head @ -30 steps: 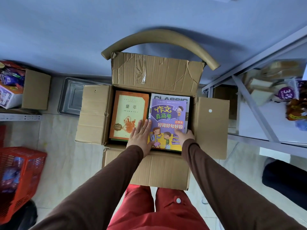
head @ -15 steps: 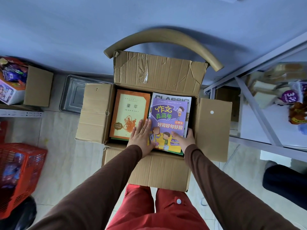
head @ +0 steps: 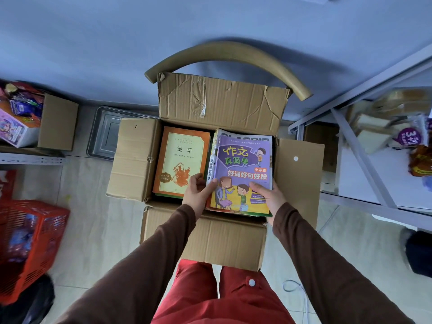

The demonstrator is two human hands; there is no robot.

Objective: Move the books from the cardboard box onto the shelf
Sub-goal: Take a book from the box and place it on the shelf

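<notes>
An open cardboard box (head: 210, 239) sits on a chair in front of me with its flaps spread. On its left side lies an orange book (head: 181, 157), flat. On the right, a stack of books topped by a purple and yellow one (head: 243, 169) is raised at its near end. My left hand (head: 198, 195) grips the stack's near left corner, thumb on the cover. My right hand (head: 267, 197) holds the near right corner. A white metal shelf (head: 364, 167) stands to the right.
The chair's curved wooden backrest (head: 229, 57) rises behind the box. A metal tray (head: 105, 134) lies on the floor at left, beside a small carton (head: 56, 122) of packets and a red basket (head: 28, 244). Packaged goods (head: 397, 127) sit on the shelf. A dark object (head: 418, 253) lies at right.
Both hands have closed on the right-hand stack and lifted its near end out of the box. Before, my left hand lay flat across the two covers.
</notes>
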